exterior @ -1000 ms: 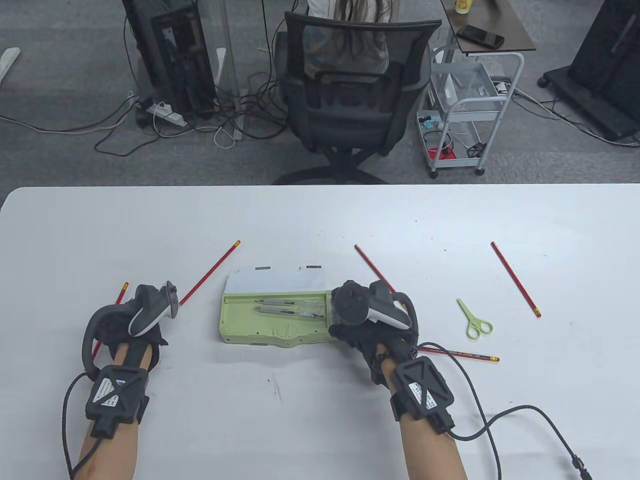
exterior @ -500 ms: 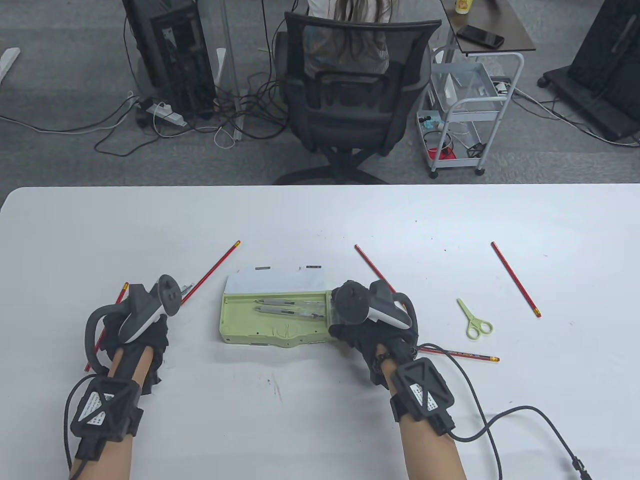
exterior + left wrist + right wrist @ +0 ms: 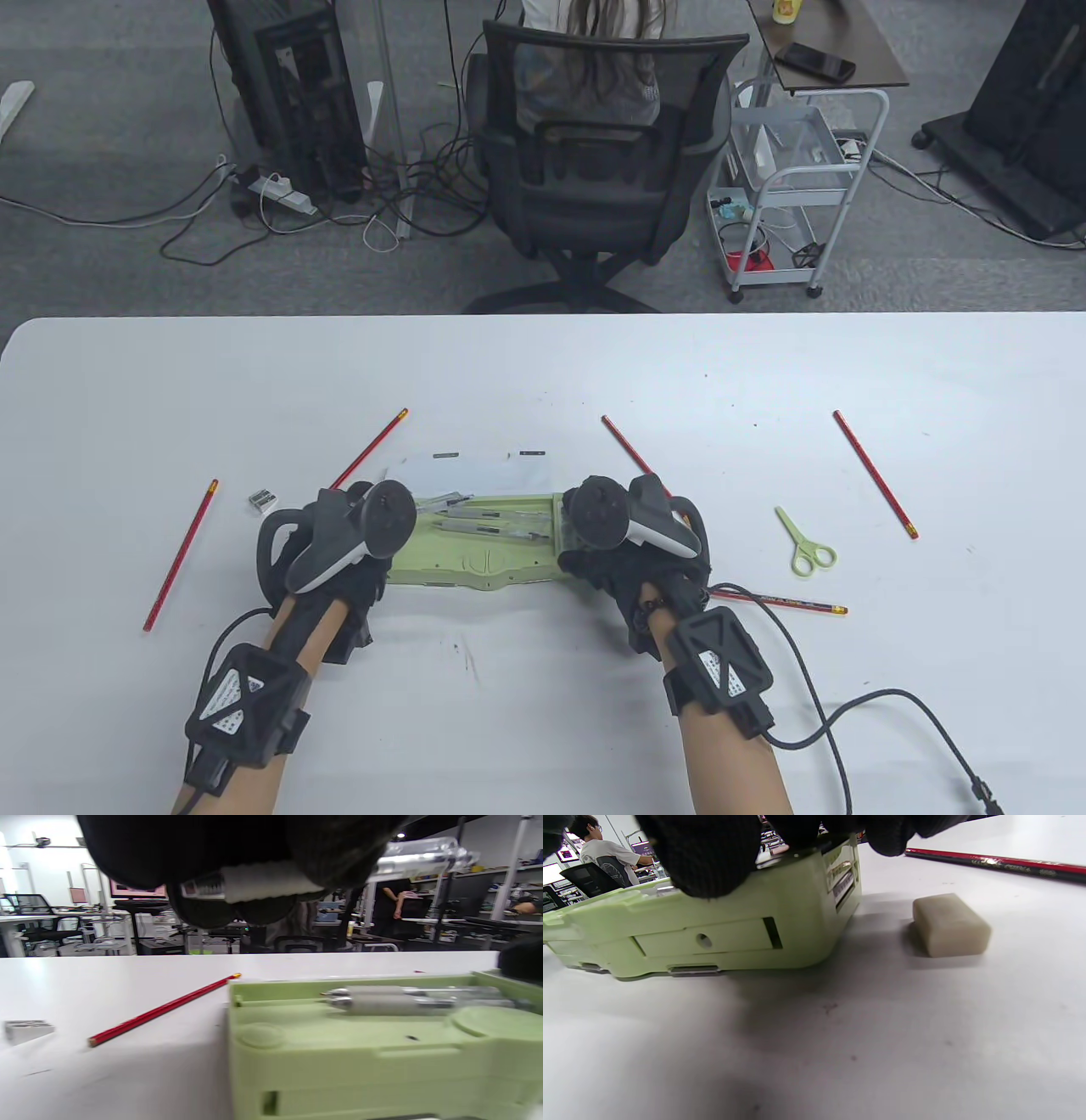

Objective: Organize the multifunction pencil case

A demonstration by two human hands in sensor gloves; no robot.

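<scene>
The green pencil case [image 3: 484, 569] lies open mid-table, its white lid [image 3: 458, 467] folded back. Two clear pens [image 3: 496, 526] lie in its tray [image 3: 382, 1027]. My left hand [image 3: 365, 552] hovers at the case's left end and pinches a third clear pen [image 3: 420, 857], whose tip [image 3: 441, 501] pokes out over the tray. My right hand [image 3: 611, 552] grips the case's right end [image 3: 797, 912], fingers [image 3: 712, 853] curled over its top edge. A beige eraser [image 3: 950, 925] lies right beside that end.
Red pencils lie scattered: far left [image 3: 180, 556], behind the left hand [image 3: 373, 441], behind the right hand [image 3: 628, 450], at the right [image 3: 874, 471], and near the right wrist [image 3: 789, 603]. Green scissors [image 3: 806, 548] and a small metal sharpener [image 3: 263, 501] lie loose.
My left hand has travelled right from the table's left side to the case's left end, carrying the clear pen and uncovering the sharpener and a pencil. The right hand has stayed put.
</scene>
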